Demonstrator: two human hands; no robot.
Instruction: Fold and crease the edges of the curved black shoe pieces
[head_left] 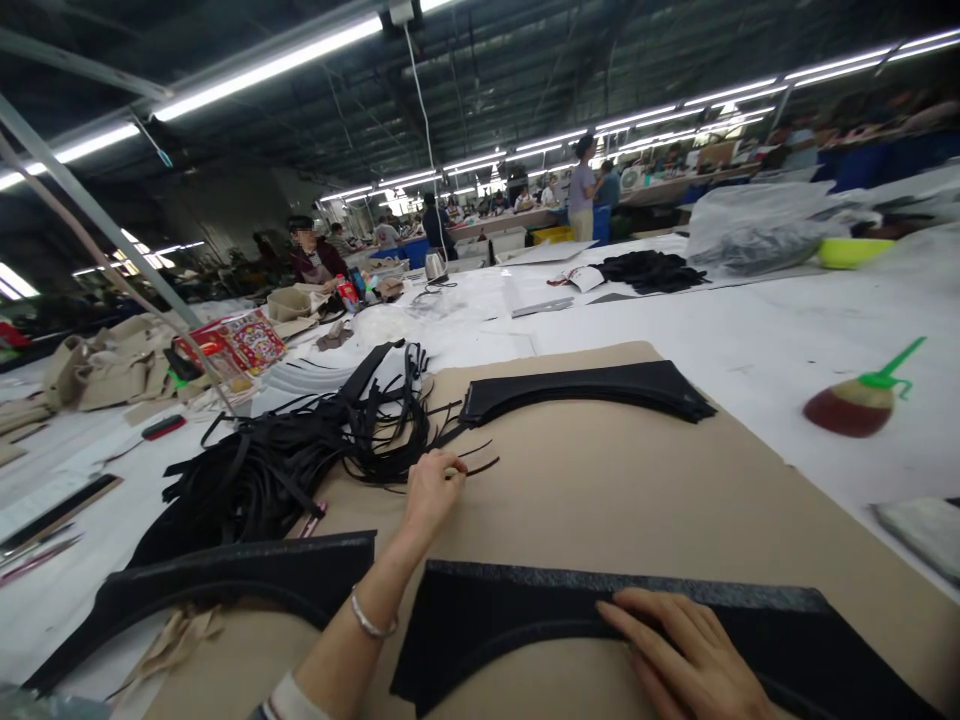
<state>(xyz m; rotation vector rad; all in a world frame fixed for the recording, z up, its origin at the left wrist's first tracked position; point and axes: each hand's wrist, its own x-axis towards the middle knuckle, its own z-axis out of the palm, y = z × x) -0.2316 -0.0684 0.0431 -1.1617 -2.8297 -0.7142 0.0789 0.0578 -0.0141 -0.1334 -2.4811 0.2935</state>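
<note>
My left hand point(431, 492) reaches forward over the brown cardboard sheet point(600, 480) and pinches a thin black strip point(480, 467) at the edge of a tangled pile of black strips point(300, 455). My right hand point(686, 655) lies flat, fingers stretched, on a curved black foam piece point(525, 610) near me. A second curved black piece point(247, 575) lies to its left. A stack of similar curved black pieces point(585, 388) rests at the far side of the cardboard.
A squeeze bottle with a green nozzle point(862, 400) lies on the white table at right. A colourful box point(232, 345) and beige fabric point(105, 365) sit at left. A seated person point(315, 258) and other workers are farther back. Black fabric point(649, 270) and a plastic bag point(757, 225) lie beyond.
</note>
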